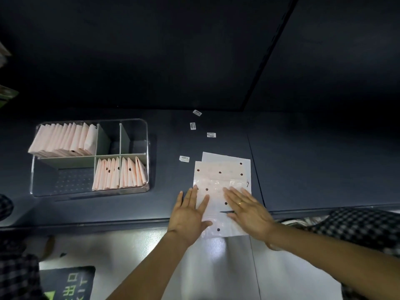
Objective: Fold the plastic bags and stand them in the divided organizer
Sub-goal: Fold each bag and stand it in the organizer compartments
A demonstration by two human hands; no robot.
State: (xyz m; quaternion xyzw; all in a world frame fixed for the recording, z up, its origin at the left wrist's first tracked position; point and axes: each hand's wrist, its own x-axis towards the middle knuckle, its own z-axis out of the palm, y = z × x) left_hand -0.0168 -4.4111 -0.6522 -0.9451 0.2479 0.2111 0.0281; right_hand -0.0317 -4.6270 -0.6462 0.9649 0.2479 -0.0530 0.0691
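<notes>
A pale pink plastic bag with dark punched holes lies flat on the dark table, its near end hanging over the table's front edge. Another bag peeks out beneath it at the far side. My left hand lies flat with straight fingers on the bag's left edge. My right hand, wearing a ring, presses flat on the bag's right half. The clear divided organizer stands at the left. Folded pink bags stand in its back-left compartment, and more folded bags fill its front-right compartments.
Several small white labels lie scattered on the table beyond the bag. Light floor shows below the table's front edge, with a dark mat at lower left. Checked fabric appears at both lower corners.
</notes>
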